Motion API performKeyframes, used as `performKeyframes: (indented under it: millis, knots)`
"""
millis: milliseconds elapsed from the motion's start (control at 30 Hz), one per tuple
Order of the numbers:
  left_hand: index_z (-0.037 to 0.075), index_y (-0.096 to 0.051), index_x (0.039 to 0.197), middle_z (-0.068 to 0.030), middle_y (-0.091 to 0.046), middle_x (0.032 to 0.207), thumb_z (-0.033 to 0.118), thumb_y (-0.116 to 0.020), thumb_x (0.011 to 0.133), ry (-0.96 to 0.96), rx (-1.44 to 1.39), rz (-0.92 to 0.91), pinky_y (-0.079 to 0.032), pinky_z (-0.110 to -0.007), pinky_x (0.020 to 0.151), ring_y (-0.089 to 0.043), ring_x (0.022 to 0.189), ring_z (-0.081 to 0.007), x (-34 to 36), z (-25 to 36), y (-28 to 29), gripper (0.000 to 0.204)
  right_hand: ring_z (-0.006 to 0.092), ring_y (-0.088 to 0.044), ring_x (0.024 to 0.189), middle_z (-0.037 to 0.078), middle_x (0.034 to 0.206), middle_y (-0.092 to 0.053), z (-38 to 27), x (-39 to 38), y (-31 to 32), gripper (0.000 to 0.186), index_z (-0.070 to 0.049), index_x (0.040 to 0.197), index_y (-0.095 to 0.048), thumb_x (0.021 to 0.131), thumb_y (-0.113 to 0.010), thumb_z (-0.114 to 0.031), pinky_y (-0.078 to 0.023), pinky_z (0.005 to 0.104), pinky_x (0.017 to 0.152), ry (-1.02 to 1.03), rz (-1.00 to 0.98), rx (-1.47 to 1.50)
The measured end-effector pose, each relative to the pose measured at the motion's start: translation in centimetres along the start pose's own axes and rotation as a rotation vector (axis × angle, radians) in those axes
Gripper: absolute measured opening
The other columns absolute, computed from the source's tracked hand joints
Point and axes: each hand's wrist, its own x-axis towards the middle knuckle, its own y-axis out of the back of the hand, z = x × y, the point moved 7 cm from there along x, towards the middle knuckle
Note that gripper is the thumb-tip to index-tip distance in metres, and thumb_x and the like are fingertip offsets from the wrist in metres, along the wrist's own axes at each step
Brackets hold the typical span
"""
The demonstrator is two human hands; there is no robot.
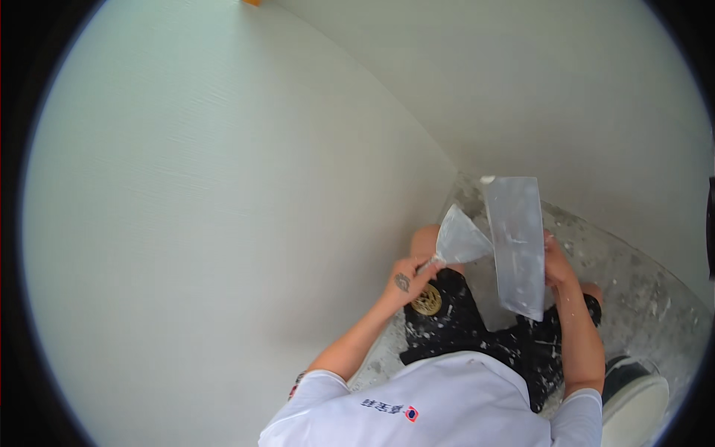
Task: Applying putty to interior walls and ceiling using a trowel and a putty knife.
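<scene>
My left hand (pixel 408 281) is closed round the handle of a putty knife (pixel 460 237), its fan-shaped blade pointing up and to the right. My right hand (pixel 555 261) is closed behind a wide rectangular plastering trowel (pixel 515 246), whose long pale face stands almost upright in view. The trowel hides most of that hand's grip and its handle. A corner of the putty knife reaches the trowel's left edge; whether they touch I cannot tell. A small white blob sits on the trowel's top left corner.
A pale, smooth wall (pixel 223 223) fills the left and meets another wall (pixel 566 97) in a corner ahead. The grey floor (pixel 618 276) is splashed with white. A round bucket (pixel 637 410) with whitish material stands by my right side. Something orange (pixel 252 2) shows at the top.
</scene>
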Motion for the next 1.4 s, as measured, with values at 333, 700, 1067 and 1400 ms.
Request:
performKeyframes:
  millis: [333, 700, 1067, 1400]
  knots:
    - [0.0, -0.063, 0.11, -0.0037, -0.062, 0.078, 0.032, -0.047, 0.103, 0.314, -0.868, -0.207, -0.042, -0.022, 0.049, -0.053, 0.053, -0.0109, -5.1, -9.9, -3.5, 0.037, 0.0345, -0.064, 0.074, 0.016, 0.085, -0.065, -13.7, 10.5, -15.8, 0.03, -0.003, 0.099, -0.053, 0.079, -0.072, -0.016, -0.051, 0.0427, 0.064, 0.893, 0.331, -1.167]
    - [0.0, -0.061, 0.11, -0.0032, -0.061, 0.079, 0.034, -0.046, 0.103, 0.317, -0.878, -0.237, -0.042, -0.022, 0.048, -0.052, 0.052, -0.01, -5.1, -10.7, -3.2, 0.039, 0.0334, -0.064, 0.077, 0.015, 0.085, -0.066, -18.9, 17.7, -22.6, 0.031, 0.0, 0.101, -0.055, 0.083, -0.069, -0.022, -0.051, 0.0427, 0.067, 0.882, 0.331, -1.085]
    - [0.0, -0.061, 0.11, -0.0035, -0.061, 0.08, 0.034, -0.046, 0.103, 0.312, -0.882, -0.267, -0.041, -0.021, 0.048, -0.052, 0.052, -0.0096, -4.8, -11.0, -3.5, 0.038, 0.0377, -0.064, 0.075, 0.019, 0.08, -0.065, -11.6, 20.6, -17.1, 0.032, -0.001, 0.098, -0.055, 0.086, -0.068, -0.027, -0.05, 0.0453, 0.065, 0.836, 0.353, -0.968]
    - [-0.002, -0.06, 0.114, -0.004, -0.061, 0.08, 0.033, -0.046, 0.103, 0.313, -0.88, -0.267, -0.041, -0.021, 0.048, -0.052, 0.051, -0.01, -4.9, -11.1, -3.6, 0.039, 0.0359, -0.064, 0.075, 0.018, 0.08, -0.065, -19.9, 16.4, -25.4, 0.034, 0.0, 0.096, -0.054, 0.086, -0.069, -0.028, -0.05, 0.0437, 0.064, 0.943, 0.343, -0.911]
